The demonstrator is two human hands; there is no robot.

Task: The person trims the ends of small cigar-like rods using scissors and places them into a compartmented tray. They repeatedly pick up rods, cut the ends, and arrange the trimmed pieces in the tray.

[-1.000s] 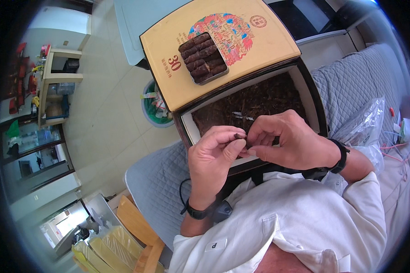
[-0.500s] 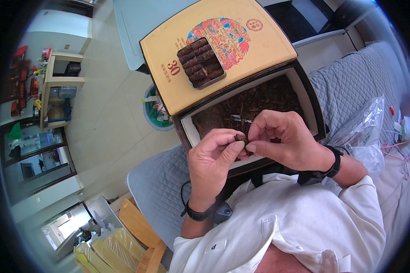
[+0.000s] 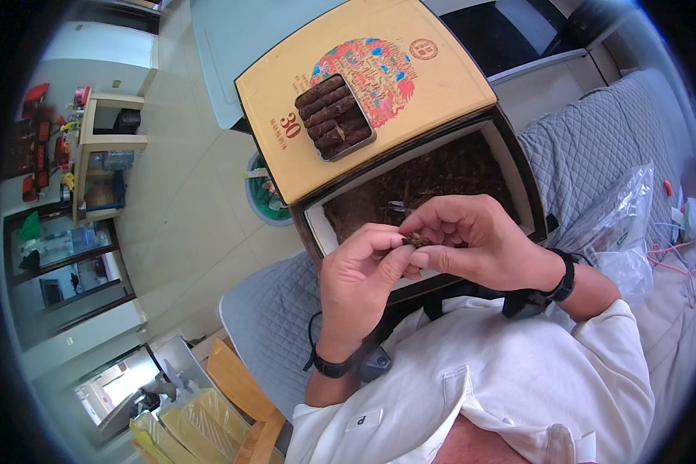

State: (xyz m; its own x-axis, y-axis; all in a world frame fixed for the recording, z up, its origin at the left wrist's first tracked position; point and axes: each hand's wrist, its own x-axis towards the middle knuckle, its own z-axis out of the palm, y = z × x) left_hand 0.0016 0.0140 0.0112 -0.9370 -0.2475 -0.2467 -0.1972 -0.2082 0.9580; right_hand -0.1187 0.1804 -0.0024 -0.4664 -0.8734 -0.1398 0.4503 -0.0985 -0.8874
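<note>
Between both hands, over the open box, is a stubby dark-brown rolled cigar, partly hidden by the fingers. My left hand pinches one end between thumb and forefinger. From the other side, my right hand grips it with thumb and bent fingers. Below them, loose dark-brown shredded leaf fills the box, and a thin silvery tool lies on the leaf. A small metal tin with several dark cigars in it rests on the yellow printed lid.
Left of the box, a green-lined bin stands on the tiled floor. Grey quilted covers lie to the right and at the left. A clear plastic bag sits beyond my right wrist. A wooden chair part is at lower left.
My right fingers have shifted left, closer to the left fingertips, and the cigar has turned a little between them. The box and tin appear slightly further left in the view.
</note>
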